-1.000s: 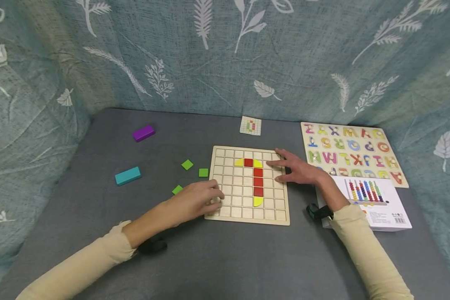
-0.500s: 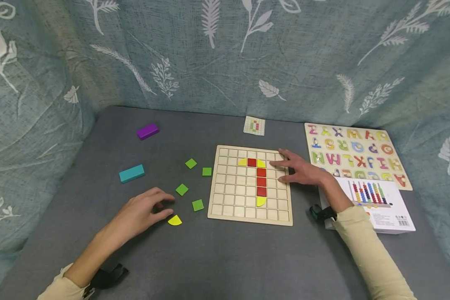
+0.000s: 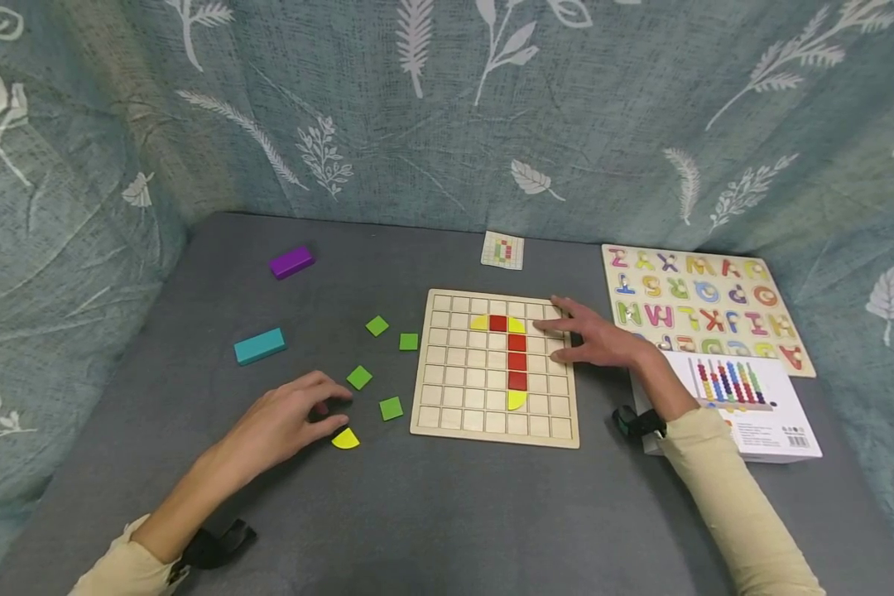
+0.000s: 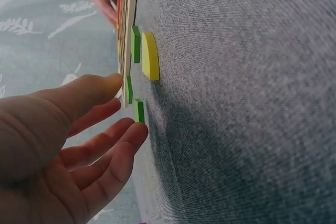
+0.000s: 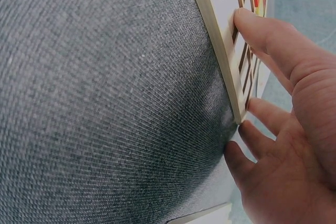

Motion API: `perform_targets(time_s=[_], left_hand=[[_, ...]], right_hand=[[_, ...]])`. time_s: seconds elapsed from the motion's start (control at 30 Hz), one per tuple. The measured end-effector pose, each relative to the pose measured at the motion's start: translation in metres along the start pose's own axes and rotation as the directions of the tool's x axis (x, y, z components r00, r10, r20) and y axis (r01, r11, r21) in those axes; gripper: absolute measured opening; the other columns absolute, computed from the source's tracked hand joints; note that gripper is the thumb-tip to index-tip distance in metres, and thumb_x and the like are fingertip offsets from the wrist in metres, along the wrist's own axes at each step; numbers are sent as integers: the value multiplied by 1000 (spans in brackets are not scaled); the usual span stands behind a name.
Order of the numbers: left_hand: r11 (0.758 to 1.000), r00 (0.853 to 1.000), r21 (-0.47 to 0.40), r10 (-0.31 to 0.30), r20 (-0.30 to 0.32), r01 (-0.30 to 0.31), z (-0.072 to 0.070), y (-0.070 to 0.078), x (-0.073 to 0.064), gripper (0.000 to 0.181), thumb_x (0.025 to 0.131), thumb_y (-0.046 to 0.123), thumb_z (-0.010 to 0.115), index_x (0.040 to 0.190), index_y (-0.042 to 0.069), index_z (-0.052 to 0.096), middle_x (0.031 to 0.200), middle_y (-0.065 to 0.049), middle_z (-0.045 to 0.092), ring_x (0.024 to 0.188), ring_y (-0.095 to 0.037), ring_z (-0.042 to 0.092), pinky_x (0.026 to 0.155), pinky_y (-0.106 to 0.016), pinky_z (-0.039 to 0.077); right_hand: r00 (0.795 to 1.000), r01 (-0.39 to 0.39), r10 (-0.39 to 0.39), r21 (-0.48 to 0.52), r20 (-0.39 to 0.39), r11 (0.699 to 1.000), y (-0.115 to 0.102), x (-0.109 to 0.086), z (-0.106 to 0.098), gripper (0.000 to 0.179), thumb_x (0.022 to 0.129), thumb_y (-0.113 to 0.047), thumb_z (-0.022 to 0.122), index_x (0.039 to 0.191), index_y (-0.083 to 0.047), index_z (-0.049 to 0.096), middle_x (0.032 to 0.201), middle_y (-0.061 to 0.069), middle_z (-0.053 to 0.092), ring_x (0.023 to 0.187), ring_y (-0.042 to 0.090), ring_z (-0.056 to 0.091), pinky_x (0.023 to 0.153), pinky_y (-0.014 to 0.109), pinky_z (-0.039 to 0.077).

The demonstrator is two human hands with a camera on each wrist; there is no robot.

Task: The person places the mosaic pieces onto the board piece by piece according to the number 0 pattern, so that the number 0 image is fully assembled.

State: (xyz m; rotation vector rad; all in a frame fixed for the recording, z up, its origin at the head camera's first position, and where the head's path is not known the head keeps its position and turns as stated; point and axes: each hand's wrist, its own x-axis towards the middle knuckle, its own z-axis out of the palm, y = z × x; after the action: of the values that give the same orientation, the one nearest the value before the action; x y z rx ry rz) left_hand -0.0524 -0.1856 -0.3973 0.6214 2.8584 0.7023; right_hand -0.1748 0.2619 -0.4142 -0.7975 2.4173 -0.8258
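A wooden grid board (image 3: 454,377) lies mid-table, bearing red squares (image 3: 517,362) and yellow quarter-round tiles (image 3: 517,401) in a hooked line. My right hand (image 3: 592,335) rests on the board's right edge with spread fingers; in the right wrist view its thumb (image 5: 262,30) touches the top face. My left hand (image 3: 286,418) hovers left of the board, fingers loosely bent and holding nothing. Just beyond its fingertips lie a green square tile (image 3: 359,378) and a yellow quarter-round tile (image 3: 345,439). Another green tile (image 3: 391,408) sits nearer the board. Beneath the left hand the wrist view shows bare cloth.
Two more green tiles (image 3: 377,325) lie farther back. A teal block (image 3: 260,346) and a purple block (image 3: 292,262) are at the left. Behind the board is a pattern card (image 3: 502,250). To the right are an alphabet puzzle (image 3: 704,302) and a white abacus box (image 3: 760,422).
My left hand has moved from the board's left edge leftward to beside the loose tiles, uncovering the yellow tile and a green one. The right hand stays on the board.
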Motion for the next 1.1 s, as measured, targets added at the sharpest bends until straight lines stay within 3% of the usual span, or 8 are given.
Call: perform_targets(time_s=[0.33, 0.5, 0.73, 1.1], left_hand=[[1000, 999, 20, 9, -32, -9, -2, -3, 10, 30, 82, 19, 77, 111, 12, 71, 113, -2, 60, 81, -13, 62, 60, -24, 43], [999, 1000, 46, 16, -12, -16, -3, -4, 20, 37, 83, 19, 77, 118, 12, 68, 119, -6, 56, 83, -15, 63, 59, -25, 43], [994, 996, 71, 86, 14, -87, -2, -4, 35, 36, 84, 19, 76, 119, 14, 67, 119, -8, 57, 64, -8, 49, 53, -22, 35], [987, 991, 103, 120, 65, -126, -1, -1, 44, 35, 85, 19, 75, 118, 12, 68, 117, -11, 59, 65, -9, 51, 57, -26, 42]], right_hand=[[1000, -1, 1, 11, 3, 1000, -1, 0, -2, 58, 91, -14, 67, 143, -2, 46, 159, 29, 8, 146, 50, 7, 111, 66, 18], [1000, -5, 5, 11, -4, 1000, 0, -1, -3, 57, 91, -14, 68, 143, -2, 46, 159, 30, 9, 146, 50, 7, 111, 66, 18], [1000, -12, 12, 16, 6, 1000, 0, 0, -1, 58, 91, -15, 67, 143, -4, 46, 159, 29, 8, 146, 49, 6, 111, 66, 17], [1000, -14, 14, 11, 5, 1000, -1, 1, -1, 58, 91, -16, 68, 143, -4, 46, 159, 28, 9, 146, 49, 7, 112, 66, 17]])
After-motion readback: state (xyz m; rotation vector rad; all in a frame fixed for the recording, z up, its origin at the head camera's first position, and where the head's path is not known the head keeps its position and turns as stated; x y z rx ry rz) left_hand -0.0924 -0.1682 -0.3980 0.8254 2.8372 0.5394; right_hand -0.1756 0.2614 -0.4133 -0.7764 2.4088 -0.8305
